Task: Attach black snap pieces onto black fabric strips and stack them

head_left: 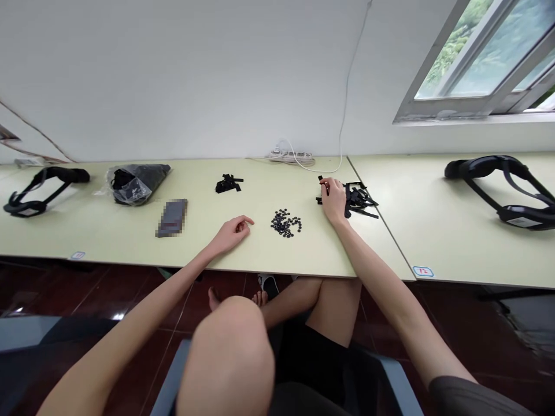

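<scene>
My right hand (333, 200) is at the left side of a pile of black strips (359, 198), with its fingers pinched on a short black strip (321, 178) that shows at the fingertips. Part of the pile is hidden behind that hand. My left hand (234, 233) rests on the table, index finger stretched out and the others loosely curled, with nothing visible in it. Between my hands lies a scatter of small black rings (285, 223). A smaller heap of black strips (228, 183) sits farther back, beyond my left hand.
A blurred-out dark grey item (172, 218) and a plastic bag with black contents (137, 184) lie on the left. Black headsets stand at the far left (43, 188) and far right (505, 190). A power strip (292, 157) with a white cable lies by the wall.
</scene>
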The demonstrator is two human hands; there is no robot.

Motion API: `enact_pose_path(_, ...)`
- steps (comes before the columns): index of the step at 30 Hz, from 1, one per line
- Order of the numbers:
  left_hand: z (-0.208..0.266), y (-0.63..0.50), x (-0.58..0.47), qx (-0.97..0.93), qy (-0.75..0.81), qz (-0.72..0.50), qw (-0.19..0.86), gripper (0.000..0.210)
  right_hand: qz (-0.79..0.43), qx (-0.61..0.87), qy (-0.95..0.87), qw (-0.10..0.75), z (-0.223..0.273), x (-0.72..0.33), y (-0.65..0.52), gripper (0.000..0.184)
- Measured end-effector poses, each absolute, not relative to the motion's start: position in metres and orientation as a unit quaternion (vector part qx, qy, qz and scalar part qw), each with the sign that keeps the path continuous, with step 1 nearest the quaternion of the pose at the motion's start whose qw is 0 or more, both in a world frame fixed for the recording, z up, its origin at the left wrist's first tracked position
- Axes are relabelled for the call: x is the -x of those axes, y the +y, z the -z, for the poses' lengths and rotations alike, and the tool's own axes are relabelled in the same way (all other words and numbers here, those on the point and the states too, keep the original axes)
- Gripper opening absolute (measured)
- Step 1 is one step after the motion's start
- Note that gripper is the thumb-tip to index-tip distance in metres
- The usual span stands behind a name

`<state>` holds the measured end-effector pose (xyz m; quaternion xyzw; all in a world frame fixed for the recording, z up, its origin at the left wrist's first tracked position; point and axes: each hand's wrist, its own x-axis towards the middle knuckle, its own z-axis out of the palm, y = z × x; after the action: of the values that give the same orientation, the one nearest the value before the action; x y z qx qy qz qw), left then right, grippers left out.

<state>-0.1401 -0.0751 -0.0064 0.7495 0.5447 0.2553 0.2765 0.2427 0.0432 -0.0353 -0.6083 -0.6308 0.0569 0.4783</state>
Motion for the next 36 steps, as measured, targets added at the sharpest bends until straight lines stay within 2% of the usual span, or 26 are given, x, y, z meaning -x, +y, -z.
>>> enact_pose_path(6,0.004,-0.033,0.128,-0.732,0.505,-0.281,0.361,0.031,-0.083,0.617,-0.583,0.522,0.044,-0.25,0.051,0.032)
enact_pose_path(12,0.007,0.026,0.093,-0.744,0.444,-0.305,0.395,0.026,-0.072,0.618,-0.555,0.552,0.049,-0.255,0.052,0.022)
enact_pose_path(16,0.01,0.039,0.081,-0.735,0.43,-0.332,0.406,0.024,-0.072,0.616,-0.584,0.525,0.044,-0.254,0.051,0.021)
enact_pose_path(21,0.013,0.037,0.08,-0.73,0.419,-0.352,0.411,0.022,-0.076,0.584,-0.617,0.521,0.041,-0.257,0.048,0.031)
enact_pose_path(26,0.013,0.037,0.078,-0.721,0.42,-0.379,0.4,0.023,-0.101,0.536,-0.659,0.518,0.038,-0.258,0.04,0.026)
enact_pose_path(32,0.01,0.034,0.076,-0.727,0.433,-0.363,0.39,0.027,-0.121,0.565,-0.641,0.505,0.037,-0.264,0.04,0.011)
enact_pose_path(36,0.007,0.032,0.075,-0.729,0.437,-0.359,0.387,0.028,-0.137,0.582,-0.632,0.494,0.038,-0.272,0.039,0.016)
